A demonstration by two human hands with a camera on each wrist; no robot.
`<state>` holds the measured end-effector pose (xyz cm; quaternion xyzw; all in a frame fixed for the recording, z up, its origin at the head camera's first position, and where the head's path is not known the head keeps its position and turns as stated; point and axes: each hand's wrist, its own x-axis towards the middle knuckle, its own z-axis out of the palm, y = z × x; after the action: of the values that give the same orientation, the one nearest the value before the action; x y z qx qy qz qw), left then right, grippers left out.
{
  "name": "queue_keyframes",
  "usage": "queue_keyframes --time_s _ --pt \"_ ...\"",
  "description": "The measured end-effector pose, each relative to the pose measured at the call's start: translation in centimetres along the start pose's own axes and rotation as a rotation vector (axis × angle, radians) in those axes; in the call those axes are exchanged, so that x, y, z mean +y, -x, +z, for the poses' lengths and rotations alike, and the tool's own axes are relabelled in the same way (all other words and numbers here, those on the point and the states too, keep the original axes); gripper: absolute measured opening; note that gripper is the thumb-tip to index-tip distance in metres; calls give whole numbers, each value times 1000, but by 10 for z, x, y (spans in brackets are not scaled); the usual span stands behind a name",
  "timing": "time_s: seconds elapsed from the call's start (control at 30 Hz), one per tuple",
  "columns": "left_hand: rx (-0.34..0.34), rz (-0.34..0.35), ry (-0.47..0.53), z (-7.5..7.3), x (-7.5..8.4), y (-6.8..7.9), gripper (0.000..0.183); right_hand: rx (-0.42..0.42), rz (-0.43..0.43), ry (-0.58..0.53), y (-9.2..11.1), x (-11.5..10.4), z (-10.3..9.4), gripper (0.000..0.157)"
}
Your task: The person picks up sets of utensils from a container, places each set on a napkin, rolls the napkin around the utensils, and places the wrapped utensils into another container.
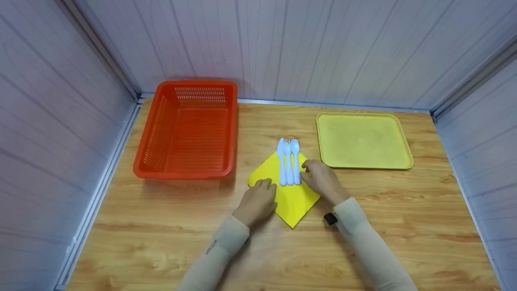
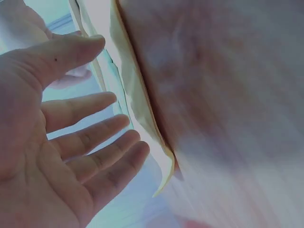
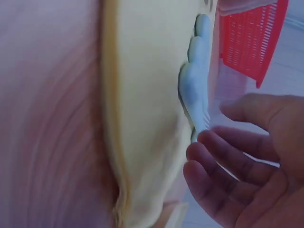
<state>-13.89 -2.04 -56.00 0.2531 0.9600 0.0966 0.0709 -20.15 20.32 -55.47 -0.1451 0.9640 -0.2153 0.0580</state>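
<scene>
A yellow napkin lies on the wooden table with one corner toward the person. On it rest a light blue knife, fork and spoon, side by side, their heads past its far edge. Over the napkin's left part is my left hand; its fingers are extended and hold nothing in the left wrist view. My right hand is at the napkin's right edge, beside the spoon. Loosely bent fingers with nothing gripped show in the right wrist view; whether they touch the napkin I cannot tell.
An orange-red perforated basket stands at the back left. At the back right lies a yellow rectangular tray. Pale panel walls enclose the wooden table at the back and both sides.
</scene>
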Motion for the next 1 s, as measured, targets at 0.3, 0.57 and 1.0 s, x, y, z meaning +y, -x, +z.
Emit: queue_keyframes --time_s 0.3,0.57,1.0 --pt "107 158 31 10 -2 16 19 -120 -349 52 50 15 -2 27" --pt "94 151 54 15 -3 16 21 -126 -389 23 60 24 9 35" --pt "102 169 70 12 -6 14 23 -58 -388 -2 57 25 10 24"
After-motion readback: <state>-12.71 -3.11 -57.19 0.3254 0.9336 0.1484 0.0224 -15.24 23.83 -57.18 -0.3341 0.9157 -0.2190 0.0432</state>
